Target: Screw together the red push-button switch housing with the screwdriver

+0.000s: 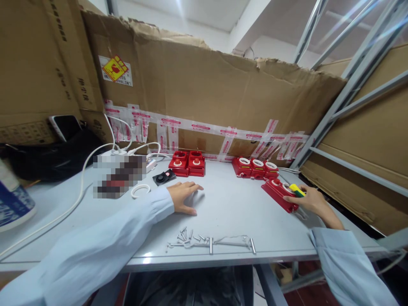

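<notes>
My left hand (184, 196) lies flat on the grey table (229, 212) with its fingers stretched out, holding nothing. It rests just in front of two red box housings (187, 163). My right hand (308, 199) is closed round a yellow and green tool (297, 191) at the table's right side. The same hand touches a red housing (279, 194) that lies flat there. Behind it stand three more red housings with white rings (256, 167).
Several loose screws and metal pins (204, 240) lie near the front edge. A black part (163, 177) and a white ring (140, 191) sit left of centre. White cables, a taped cardboard wall (223, 93) behind, a metal rack (350, 110) right.
</notes>
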The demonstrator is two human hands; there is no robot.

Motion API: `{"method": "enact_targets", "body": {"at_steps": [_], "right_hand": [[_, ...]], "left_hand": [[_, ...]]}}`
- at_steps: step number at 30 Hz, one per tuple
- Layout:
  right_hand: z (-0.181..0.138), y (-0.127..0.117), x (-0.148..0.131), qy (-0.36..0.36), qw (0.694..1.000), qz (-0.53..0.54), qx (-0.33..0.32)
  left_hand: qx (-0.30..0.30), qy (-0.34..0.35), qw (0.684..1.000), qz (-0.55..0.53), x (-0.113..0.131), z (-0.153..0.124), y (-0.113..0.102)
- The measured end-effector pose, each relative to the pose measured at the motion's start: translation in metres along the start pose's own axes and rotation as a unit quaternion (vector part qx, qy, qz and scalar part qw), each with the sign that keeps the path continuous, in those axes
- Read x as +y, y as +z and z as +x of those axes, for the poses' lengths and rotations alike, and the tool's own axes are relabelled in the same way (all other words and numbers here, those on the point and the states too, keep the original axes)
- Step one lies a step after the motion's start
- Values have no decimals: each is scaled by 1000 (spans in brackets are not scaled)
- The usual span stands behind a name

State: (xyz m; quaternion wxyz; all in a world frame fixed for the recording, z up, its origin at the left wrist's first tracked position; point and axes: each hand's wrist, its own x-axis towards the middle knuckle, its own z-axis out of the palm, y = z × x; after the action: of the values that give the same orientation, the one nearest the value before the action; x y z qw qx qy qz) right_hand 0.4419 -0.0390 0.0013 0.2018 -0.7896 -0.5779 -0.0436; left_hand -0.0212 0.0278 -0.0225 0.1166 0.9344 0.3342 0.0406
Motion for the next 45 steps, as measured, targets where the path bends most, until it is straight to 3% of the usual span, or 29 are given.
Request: {"method": "enact_targets", "body": {"at_steps": [6,15,19,22,24,28,33,40,45], "right_hand": [[7,4,-1,40,998,-41,35],[13,6,-2,35,997,-45,55],[4,-2,-16,28,992,-43,114],[-2,-7,-45,-5,982,-31,188],[-3,-4,-73,-72,984,32,158],[-4,20,-139,-210,973,90,25],[-12,50,-193,-274,957,85,-40],[-17,56,-181,-279,956,71,-51],[-13,59,-172,-266,961,60,-52]], "left_hand": [[0,-2,1000,1,-1,0,2],[2,3,1000,0,-1,-1,-1],[18,5,1000,4,-4,-1,-4],[36,5,999,5,-10,-1,-6],[59,9,998,4,-18,-2,-8],[114,-6,993,30,-40,0,-13],[109,-76,985,106,-51,16,-21],[62,-119,978,157,-36,63,-26],[42,-138,975,172,-39,75,-23]]}}
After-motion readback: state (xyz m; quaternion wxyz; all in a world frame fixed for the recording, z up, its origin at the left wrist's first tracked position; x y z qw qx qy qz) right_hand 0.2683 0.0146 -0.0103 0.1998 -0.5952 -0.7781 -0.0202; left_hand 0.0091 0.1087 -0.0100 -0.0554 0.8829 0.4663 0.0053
